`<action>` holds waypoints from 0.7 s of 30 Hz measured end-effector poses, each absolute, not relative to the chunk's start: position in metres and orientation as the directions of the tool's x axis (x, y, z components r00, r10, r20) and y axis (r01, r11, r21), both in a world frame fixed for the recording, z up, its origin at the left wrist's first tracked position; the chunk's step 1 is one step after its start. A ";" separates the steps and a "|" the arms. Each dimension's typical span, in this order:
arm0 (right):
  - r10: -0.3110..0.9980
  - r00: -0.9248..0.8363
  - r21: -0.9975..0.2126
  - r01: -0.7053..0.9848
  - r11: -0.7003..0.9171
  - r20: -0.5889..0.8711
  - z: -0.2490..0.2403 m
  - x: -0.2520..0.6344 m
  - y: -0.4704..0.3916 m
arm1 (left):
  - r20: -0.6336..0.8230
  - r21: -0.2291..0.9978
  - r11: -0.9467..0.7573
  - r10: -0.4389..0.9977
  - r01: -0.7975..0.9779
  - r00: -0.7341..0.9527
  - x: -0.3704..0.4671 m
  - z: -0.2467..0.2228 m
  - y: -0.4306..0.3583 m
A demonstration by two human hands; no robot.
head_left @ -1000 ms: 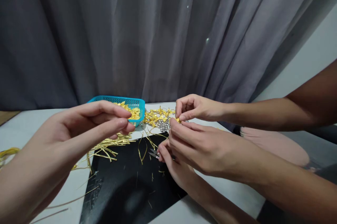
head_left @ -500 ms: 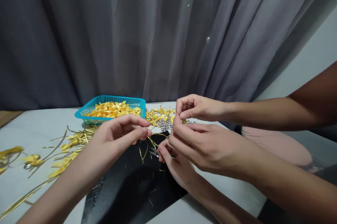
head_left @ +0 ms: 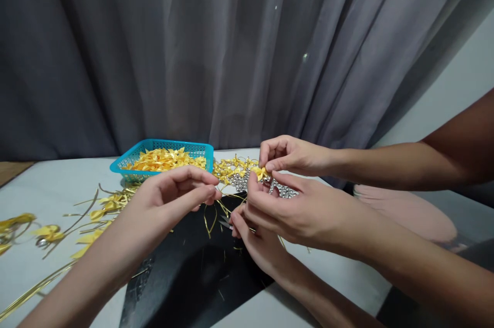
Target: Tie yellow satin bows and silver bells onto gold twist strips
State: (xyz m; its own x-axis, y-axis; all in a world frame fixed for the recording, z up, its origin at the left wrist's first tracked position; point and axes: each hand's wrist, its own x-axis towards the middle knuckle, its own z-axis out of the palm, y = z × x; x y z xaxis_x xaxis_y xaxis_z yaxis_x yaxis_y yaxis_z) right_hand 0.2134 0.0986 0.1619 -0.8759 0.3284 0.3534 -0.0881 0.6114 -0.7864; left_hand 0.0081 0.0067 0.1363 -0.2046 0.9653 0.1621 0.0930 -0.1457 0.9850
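My left hand [head_left: 179,192] reaches in from the lower left, thumb and fingertips pinched together. Thin gold ties [head_left: 211,222] run and hang close by its fingertips, but what the pinch holds is hidden. My right hand [head_left: 257,238] is curled low, under another person's hands. Small metal scissors [head_left: 225,222] stick out of it, blade tips pointing left. From the right come that person's upper hand [head_left: 295,156] and lower hand [head_left: 297,210]. Between their fingertips is a yellow ribbon bow [head_left: 259,172].
Behind my left hand stands a blue basket [head_left: 116,167] of yellow bows. Silver bells [head_left: 283,190] and finished-looking bows [head_left: 233,167] lie to its right. More bows and gold ties [head_left: 104,210] spread leftward. A black mat [head_left: 185,276] lies below; a grey curtain [head_left: 231,60] hangs behind.
The other person's fingers have shifted apart slightly, so the yellow bow between them and more silver bells now show. My two hands have hardly moved.
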 end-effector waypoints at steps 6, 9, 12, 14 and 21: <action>0.333 -0.929 -0.986 -0.135 0.101 0.161 0.154 0.213 0.094 | 0.160 0.986 -0.146 0.965 0.082 -0.209 0.009 0.137 0.006; 0.342 -0.934 -0.984 -0.142 -0.103 0.099 0.158 0.209 0.090 | 0.164 0.986 -0.150 0.963 0.077 -0.212 0.009 0.138 0.006; 0.360 -0.930 -0.991 -0.107 -0.078 0.072 0.162 0.208 0.083 | 0.167 0.985 -0.154 0.963 0.077 -0.212 0.009 0.138 0.006; 0.371 -0.921 -0.992 -0.095 0.080 0.118 0.164 0.209 0.084 | 0.166 0.985 -0.152 0.964 0.079 -0.208 0.010 0.138 0.006; 0.029 -0.999 -0.862 -0.024 0.507 0.045 0.195 0.210 0.151 | 0.156 0.986 -0.142 0.966 0.082 -0.207 0.012 0.143 0.005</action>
